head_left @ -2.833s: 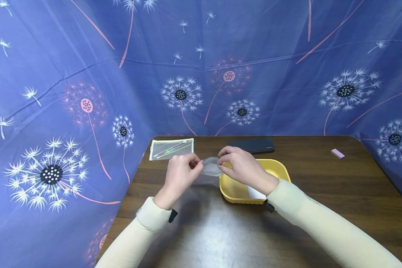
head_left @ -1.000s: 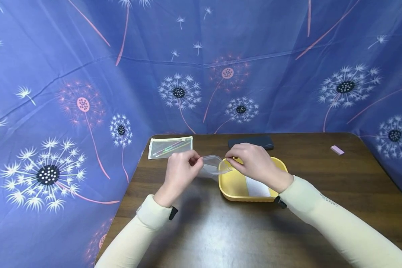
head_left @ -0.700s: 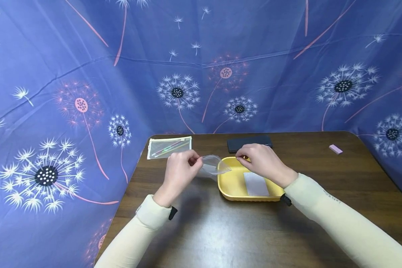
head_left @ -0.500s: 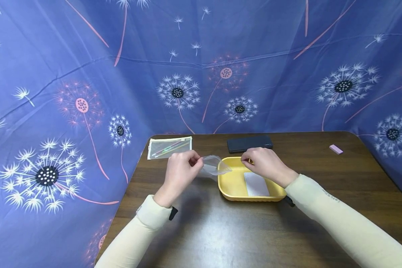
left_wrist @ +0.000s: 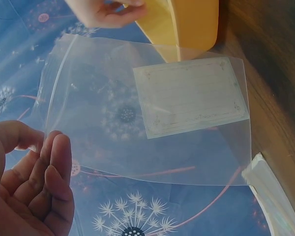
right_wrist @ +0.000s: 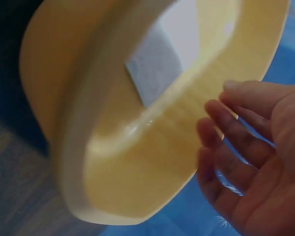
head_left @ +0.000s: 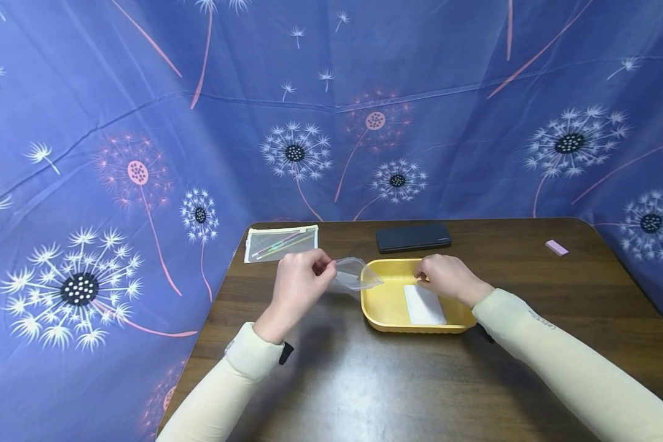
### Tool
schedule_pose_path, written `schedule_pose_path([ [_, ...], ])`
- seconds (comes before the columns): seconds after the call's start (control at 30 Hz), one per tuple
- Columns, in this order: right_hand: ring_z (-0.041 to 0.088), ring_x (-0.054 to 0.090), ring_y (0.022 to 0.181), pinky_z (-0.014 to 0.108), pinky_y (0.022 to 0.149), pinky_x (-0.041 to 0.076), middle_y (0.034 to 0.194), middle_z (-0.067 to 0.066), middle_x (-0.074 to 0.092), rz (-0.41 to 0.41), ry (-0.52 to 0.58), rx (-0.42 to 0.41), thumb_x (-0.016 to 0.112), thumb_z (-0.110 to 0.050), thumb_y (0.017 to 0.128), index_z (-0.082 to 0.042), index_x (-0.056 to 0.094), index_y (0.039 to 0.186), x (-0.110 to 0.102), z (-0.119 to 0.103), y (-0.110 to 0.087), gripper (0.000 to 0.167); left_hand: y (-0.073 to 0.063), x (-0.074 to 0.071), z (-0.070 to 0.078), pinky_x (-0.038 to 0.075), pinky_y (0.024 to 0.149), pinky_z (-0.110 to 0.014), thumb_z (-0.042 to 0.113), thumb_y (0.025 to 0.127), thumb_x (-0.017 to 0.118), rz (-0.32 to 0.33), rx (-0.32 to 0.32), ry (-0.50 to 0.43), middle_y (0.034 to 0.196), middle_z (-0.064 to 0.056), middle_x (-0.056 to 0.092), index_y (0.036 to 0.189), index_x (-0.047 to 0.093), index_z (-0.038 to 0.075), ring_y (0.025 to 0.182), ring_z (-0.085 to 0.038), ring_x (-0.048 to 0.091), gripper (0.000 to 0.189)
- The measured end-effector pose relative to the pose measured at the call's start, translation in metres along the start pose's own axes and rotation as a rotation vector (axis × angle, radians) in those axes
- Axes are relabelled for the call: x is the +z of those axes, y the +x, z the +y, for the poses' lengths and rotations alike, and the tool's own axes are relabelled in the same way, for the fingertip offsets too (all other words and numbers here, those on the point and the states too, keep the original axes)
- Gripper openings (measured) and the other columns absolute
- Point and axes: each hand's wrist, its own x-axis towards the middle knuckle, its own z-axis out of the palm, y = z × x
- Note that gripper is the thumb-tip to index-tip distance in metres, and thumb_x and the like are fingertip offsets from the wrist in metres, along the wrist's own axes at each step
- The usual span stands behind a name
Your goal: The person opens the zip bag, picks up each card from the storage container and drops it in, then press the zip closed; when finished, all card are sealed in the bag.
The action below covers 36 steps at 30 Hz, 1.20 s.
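Observation:
My left hand (head_left: 302, 279) pinches the top edge of a clear zip bag (left_wrist: 103, 113), its mouth gaping. Inside the bag, near the bottom, lies a pale card (left_wrist: 191, 96) with lines and an ornate border. My right hand (head_left: 447, 279) hangs over the yellow tub (head_left: 383, 307), fingers loosely bent and holding nothing, as the right wrist view shows. A small stack of white cards or paper (head_left: 424, 305) lies on the tub's floor, just below and left of the right fingertips.
Behind the tub lies a dark flat case (head_left: 413, 238). A mesh zip pouch (head_left: 282, 244) with pens is at the table's back left. A pink eraser-like block (head_left: 556, 248) lies at the right. Patterned blue cloth (head_left: 331, 110) hangs behind the wooden table (head_left: 353, 393).
My right hand has let go of the bag's edge and moved right and down over the tub. The left hand stays in place, still pinching the bag.

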Motion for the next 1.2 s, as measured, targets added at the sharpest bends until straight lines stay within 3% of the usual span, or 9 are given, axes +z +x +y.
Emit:
schedule_pose_path([
  [0.17,0.017,0.065,0.075,0.041,0.071,0.056,0.09,0.005,0.073,-0.123,-0.002,0.028,0.087,-0.021,0.083,-0.004,0.077,0.099,0.009,0.007,-0.004,0.025,0.0,0.0,0.0,0.047,0.057,-0.029,0.011,0.085,0.074,-0.011,-0.006,-0.003,0.063,0.01,0.066,0.075,0.076,0.016,0.054,-0.003,0.056,0.012],
  [0.33,0.022,0.065,0.083,0.044,0.079,0.055,0.098,0.009,0.07,-0.19,-0.018,0.02,0.091,-0.033,0.077,0.0,0.074,0.109,0.014,0.009,-0.008,0.05,-0.001,0.001,0.0,0.046,0.056,-0.028,0.01,0.085,0.074,-0.013,-0.006,-0.006,0.062,0.011,0.065,0.074,0.075,0.016,0.053,-0.002,0.056,0.013],
  [0.5,0.024,0.063,0.091,0.047,0.083,0.054,0.105,0.01,0.067,-0.247,0.023,0.078,0.094,-0.043,0.071,-0.001,0.073,0.115,0.019,0.011,-0.01,0.065,-0.001,0.002,0.001,0.047,0.056,-0.027,0.011,0.085,0.074,-0.017,-0.008,0.0,0.062,0.011,0.065,0.074,0.075,0.016,0.053,-0.002,0.056,0.012],
  [0.6,0.026,0.063,0.098,0.048,0.088,0.053,0.113,0.014,0.066,-0.245,0.043,0.105,0.096,-0.042,0.069,-0.001,0.072,0.119,0.022,0.013,-0.01,0.069,-0.001,0.002,0.001,0.047,0.056,-0.028,0.012,0.085,0.075,-0.015,-0.007,0.003,0.063,0.011,0.065,0.075,0.075,0.016,0.053,-0.002,0.056,0.011],
  [0.97,0.028,0.065,0.099,0.049,0.088,0.053,0.119,0.016,0.067,-0.218,0.039,0.122,0.096,-0.037,0.071,-0.003,0.068,0.121,0.026,0.018,-0.011,0.066,-0.001,0.002,0.001,0.046,0.054,-0.027,0.012,0.085,0.074,-0.016,-0.015,0.002,0.062,0.012,0.064,0.074,0.075,0.017,0.053,-0.001,0.055,0.013],
  [1.2,0.023,0.066,0.091,0.047,0.082,0.056,0.114,0.012,0.069,-0.153,0.005,0.108,0.096,-0.032,0.072,-0.005,0.068,0.119,0.021,0.017,-0.013,0.061,-0.001,0.001,0.002,0.046,0.055,-0.027,0.012,0.085,0.074,-0.017,-0.016,0.013,0.062,0.012,0.064,0.074,0.075,0.017,0.053,-0.002,0.055,0.013],
])
